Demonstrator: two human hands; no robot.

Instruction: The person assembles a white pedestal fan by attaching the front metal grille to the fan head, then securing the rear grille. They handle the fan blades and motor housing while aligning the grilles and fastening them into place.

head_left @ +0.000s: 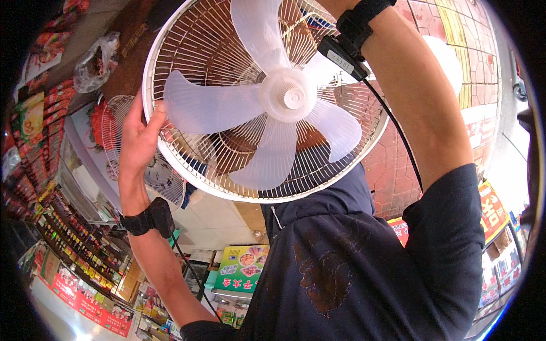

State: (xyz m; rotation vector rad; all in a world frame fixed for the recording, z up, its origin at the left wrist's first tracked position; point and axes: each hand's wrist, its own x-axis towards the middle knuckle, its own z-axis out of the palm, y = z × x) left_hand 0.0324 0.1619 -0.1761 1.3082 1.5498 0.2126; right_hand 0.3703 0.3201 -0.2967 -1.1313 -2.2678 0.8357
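A white electric fan [287,94] faces up in front of me, its pale translucent blades exposed inside a round wire rear guard [244,200]. My left hand [139,133] grips the guard's left rim, thumb on the near face and fingers curled behind it. From the right, my arm reaches across to the far side of the fan. Only the heel of my right hand [335,4] shows at the top edge; its fingers are out of frame. Behind my left wrist lies a separate wire fan guard [165,177], partly covered by the fan.
A clear plastic bag [96,61] lies at the upper left. Shelves of packaged goods [85,244] line the left side, near a green and yellow sign [242,267]. Red paving [392,165] spreads to the right, with a white round object [446,65] beyond my right arm.
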